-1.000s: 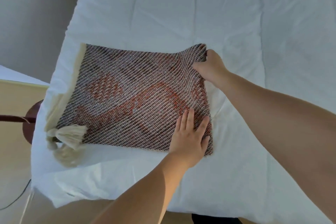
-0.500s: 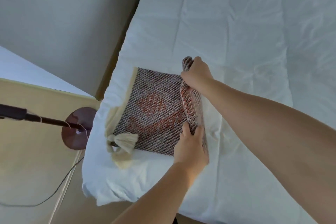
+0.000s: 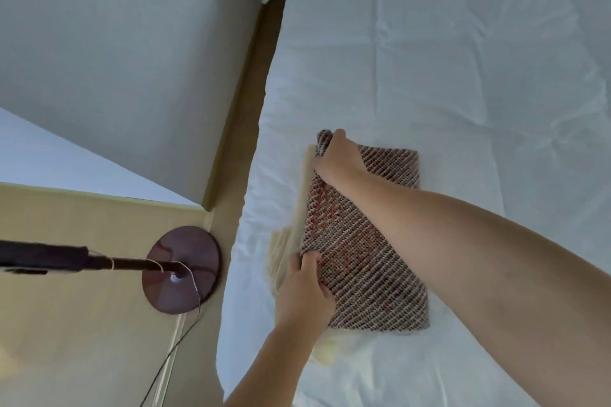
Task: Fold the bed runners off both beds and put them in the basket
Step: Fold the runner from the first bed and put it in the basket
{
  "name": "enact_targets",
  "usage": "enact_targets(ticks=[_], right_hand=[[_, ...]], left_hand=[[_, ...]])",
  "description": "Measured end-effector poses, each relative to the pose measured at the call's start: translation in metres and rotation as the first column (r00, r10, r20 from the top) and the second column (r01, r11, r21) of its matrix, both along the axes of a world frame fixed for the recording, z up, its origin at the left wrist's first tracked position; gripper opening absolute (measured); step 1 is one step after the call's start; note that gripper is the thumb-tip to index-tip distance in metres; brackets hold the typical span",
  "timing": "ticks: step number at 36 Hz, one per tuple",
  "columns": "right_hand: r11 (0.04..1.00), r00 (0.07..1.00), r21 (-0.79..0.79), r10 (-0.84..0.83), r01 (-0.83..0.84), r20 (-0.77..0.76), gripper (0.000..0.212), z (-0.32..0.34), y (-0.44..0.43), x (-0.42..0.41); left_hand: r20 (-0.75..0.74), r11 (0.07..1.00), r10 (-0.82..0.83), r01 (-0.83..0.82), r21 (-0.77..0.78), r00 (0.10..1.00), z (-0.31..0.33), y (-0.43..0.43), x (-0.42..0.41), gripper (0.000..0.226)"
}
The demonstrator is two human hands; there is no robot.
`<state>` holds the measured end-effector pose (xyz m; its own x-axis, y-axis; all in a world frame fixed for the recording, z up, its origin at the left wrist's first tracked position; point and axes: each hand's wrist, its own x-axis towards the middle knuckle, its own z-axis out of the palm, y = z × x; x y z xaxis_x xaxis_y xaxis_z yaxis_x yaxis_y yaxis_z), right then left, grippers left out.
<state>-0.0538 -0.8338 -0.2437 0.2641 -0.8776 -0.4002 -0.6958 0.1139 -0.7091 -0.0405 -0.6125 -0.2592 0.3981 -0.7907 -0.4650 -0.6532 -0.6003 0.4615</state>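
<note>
White bedding (image 3: 429,76) filling most of the view, with a grey wall beyond the bed's left side. Lying folded near the left edge of the bed: the bed runner (image 3: 370,261), a narrow woven brown-and-red stack with a cream lining (image 3: 302,201) peeking out along its left side.

Pinching the runner's far left corner with the right hand (image 3: 337,163), fingers clenched on a small bunch of weave, probably to carry the upper layer across and line it up with the edge below. Gripping the runner's near left corner with the left hand (image 3: 305,291), fingers curled over the fabric, likely to keep both ends of that edge moving together so the fold stays square.

Trailing just nearer than the runner on the bed: something cream (image 3: 325,350), possibly the tassel, though too blurred to be sure; worth tucking in before lifting.

Standing on the floor left of the runner, close to the bed: a round dark lamp base (image 3: 182,269) with its pole and a thin cord (image 3: 172,350), somewhat in the way of stepping along that side. No basket showing anywhere around the runner.
</note>
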Motion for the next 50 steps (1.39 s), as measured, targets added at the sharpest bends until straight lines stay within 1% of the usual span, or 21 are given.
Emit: enact_targets(ticks=[4, 9, 12, 14, 15, 16, 18, 19, 20, 22, 25, 29, 34, 38, 41, 46, 49, 50], right_hand=[[1.000, 1.000, -0.001, -0.009, 0.009, -0.021, 0.042, -0.028, -0.002, 0.026], [1.000, 0.997, -0.003, -0.026, 0.026, -0.070, 0.045, -0.060, -0.005, 0.042], [0.999, 0.991, -0.026, 0.017, -0.021, -0.132, 0.046, -0.072, -0.005, 0.046], [0.994, 0.979, -0.066, 0.070, -0.084, -0.189, 0.046, -0.075, -0.004, 0.048], [0.984, 0.964, -0.117, 0.103, -0.135, -0.243, 0.049, -0.077, -0.003, 0.047], [0.959, 0.937, -0.189, 0.143, -0.211, -0.317, 0.053, -0.079, -0.003, 0.046], [0.858, 0.851, -0.322, 0.219, -0.401, -0.478, 0.060, -0.084, -0.005, 0.042], [0.810, 0.808, -0.337, 0.259, -0.480, -0.529, 0.062, -0.087, -0.007, 0.039], [0.781, 0.770, -0.314, 0.307, -0.539, -0.560, 0.065, -0.090, -0.009, 0.034], [0.769, 0.713, -0.232, 0.372, -0.595, -0.594, 0.070, -0.101, -0.013, 0.023], [0.804, 0.690, -0.169, 0.356, -0.570, -0.630, 0.075, -0.118, -0.010, -0.005], [0.844, 0.687, -0.145, 0.307, -0.517, -0.659, 0.079, -0.128, -0.012, -0.052], [0.891, 0.681, -0.139, 0.221, -0.432, -0.699, 0.081, -0.128, -0.027, -0.099], [0.921, 0.692, -0.120, 0.189, -0.372, -0.696, 0.081, -0.122, -0.019, -0.114], [0.934, 0.733, -0.131, 0.170, -0.333, -0.658, 0.083, -0.122, 0.008, -0.113], [0.939, 0.777, -0.115, 0.194, -0.324, -0.599, 0.085, -0.128, 0.084, -0.125], [0.927, 0.783, -0.107, 0.237, -0.359, -0.574, 0.082, -0.128, 0.131, -0.138], [0.930, 0.795, -0.118, 0.225, -0.347, -0.563, 0.081, -0.129, 0.141, -0.142]], left_hand=[[-0.003, 0.998, -0.053, 0.053, 0.019, 0.999, -0.024, -0.001, 0.033, 0.051], [-0.019, 0.993, -0.100, 0.101, 0.064, 0.995, -0.050, -0.008, 0.053, 0.051], [0.017, 0.985, -0.149, 0.147, 0.093, 0.989, -0.066, -0.011, 0.055, 0.050], [0.074, 0.981, -0.184, 0.178, 0.074, 0.980, -0.074, -0.009, 0.054, 0.048], [0.089, 0.983, -0.180, 0.176, 0.044, 0.980, -0.076, -0.009, 0.053, 0.048], [0.089, 0.987, -0.162, 0.162, 0.008, 0.983, -0.078, -0.011, 0.053, 0.050], [0.071, 0.990, -0.127, 0.131, -0.055, 0.989, -0.082, -0.019, 0.055, 0.064], [0.066, 0.989, -0.127, 0.132, -0.068, 0.990, -0.084, -0.025, 0.057, 0.068], [0.059, 0.988, -0.132, 0.136, -0.069, 0.989, -0.087, -0.032, 0.059, 0.070], [0.063, 0.988, -0.146, 0.149, -0.042, 0.987, -0.093, -0.046, 0.061, 0.070], [0.096, 0.983, -0.182, 0.182, 0.009, 0.979, -0.099, -0.060, 0.062, 0.071], [0.113, 0.980, -0.200, 0.201, 0.009, 0.973, -0.104, -0.072, 0.061, 0.073], [0.070, 0.990, -0.138, 0.137, 0.018, 0.988, -0.105, -0.088, 0.062, 0.071], [0.003, 0.998, -0.060, 0.060, 0.022, 0.998, -0.100, -0.094, 0.063, 0.070], [-0.018, 0.999, -0.036, 0.036, 0.001, 0.999, -0.094, -0.096, 0.067, 0.070], [-0.033, 1.000, -0.005, 0.006, 0.027, 0.999, -0.086, -0.096, 0.068, 0.071], [-0.074, 0.998, 0.058, -0.056, 0.035, 0.996, -0.084, -0.098, 0.067, 0.071], [-0.093, 0.996, 0.079, -0.076, 0.037, 0.992, -0.085, -0.098, 0.067, 0.070]])
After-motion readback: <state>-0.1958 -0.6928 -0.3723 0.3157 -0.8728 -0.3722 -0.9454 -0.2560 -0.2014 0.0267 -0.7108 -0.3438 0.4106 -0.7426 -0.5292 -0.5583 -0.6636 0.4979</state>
